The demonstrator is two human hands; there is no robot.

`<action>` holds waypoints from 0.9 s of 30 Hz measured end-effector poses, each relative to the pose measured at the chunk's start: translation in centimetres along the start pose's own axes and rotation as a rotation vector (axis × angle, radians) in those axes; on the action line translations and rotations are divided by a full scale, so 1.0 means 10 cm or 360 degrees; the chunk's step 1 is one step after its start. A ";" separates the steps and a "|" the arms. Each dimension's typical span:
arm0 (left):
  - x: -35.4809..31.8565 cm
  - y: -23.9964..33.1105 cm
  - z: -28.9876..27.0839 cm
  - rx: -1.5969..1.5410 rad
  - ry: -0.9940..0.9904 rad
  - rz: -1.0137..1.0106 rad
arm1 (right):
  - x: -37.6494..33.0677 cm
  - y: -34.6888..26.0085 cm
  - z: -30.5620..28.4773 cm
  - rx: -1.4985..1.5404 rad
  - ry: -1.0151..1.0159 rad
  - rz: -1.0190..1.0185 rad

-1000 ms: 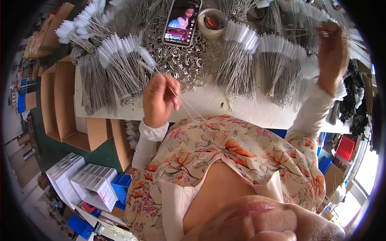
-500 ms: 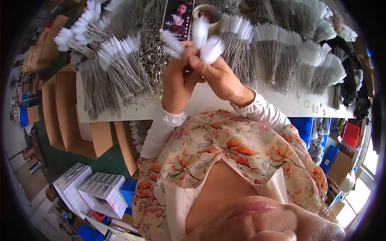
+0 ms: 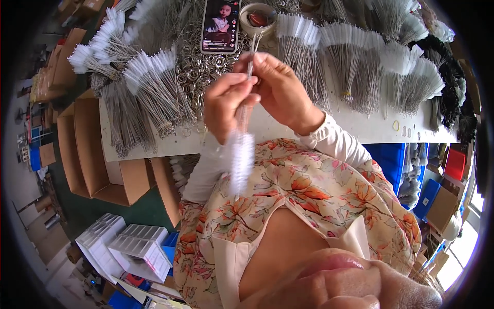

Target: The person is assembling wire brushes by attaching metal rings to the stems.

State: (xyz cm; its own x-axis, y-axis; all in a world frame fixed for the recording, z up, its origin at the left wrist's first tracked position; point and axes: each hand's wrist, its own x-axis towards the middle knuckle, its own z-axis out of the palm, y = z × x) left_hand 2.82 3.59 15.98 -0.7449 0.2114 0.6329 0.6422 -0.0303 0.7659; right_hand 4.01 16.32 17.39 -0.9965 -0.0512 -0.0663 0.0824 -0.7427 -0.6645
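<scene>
Wire-stemmed cleaning brushes with white bristles are held upside down, their blurred bristle ends hanging toward my lap and their thin metal stems pointing away. I cannot tell exactly how many there are. My left hand closes around the stems just above the bristles. Farther up, the fingers of my right hand pinch the same stems near their far ends. Just beyond the hands lies a heap of metal rings, left of the stem ends.
A phone showing a video lies on the rings, beside a round container. Bundles of white brushes line the white table on both sides. Black brushes are at far right. Cardboard boxes stand at left.
The brushes have turned over: their white bristles pointed away above my hands and now hang toward me. My left hand has shifted to the bristle side, my right to the stem ends.
</scene>
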 end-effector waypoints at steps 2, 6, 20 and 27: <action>0.00 0.03 0.09 0.0293 -0.0079 0.0126 | 0.01 -0.10 -0.07 0.0573 -0.0057 0.0082; 0.14 -0.03 -0.15 0.0593 -0.0320 0.0601 | -0.02 -0.44 -0.14 0.0537 -0.0075 -0.0051; 0.29 0.11 -0.25 -0.0123 -0.0855 0.0092 | -0.53 -0.56 0.04 -0.1484 -0.0312 0.0165; 0.16 0.08 0.02 0.0041 -0.0851 0.0307 | -0.69 -0.60 -0.28 -0.0865 -0.0225 0.0730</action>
State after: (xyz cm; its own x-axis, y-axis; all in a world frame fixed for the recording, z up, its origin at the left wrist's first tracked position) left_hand 2.20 4.04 17.57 -0.4228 0.6697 0.6105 0.7666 -0.0949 0.6350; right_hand 10.44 23.00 19.69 -0.8491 -0.3914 -0.3547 0.4519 -0.1906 -0.8715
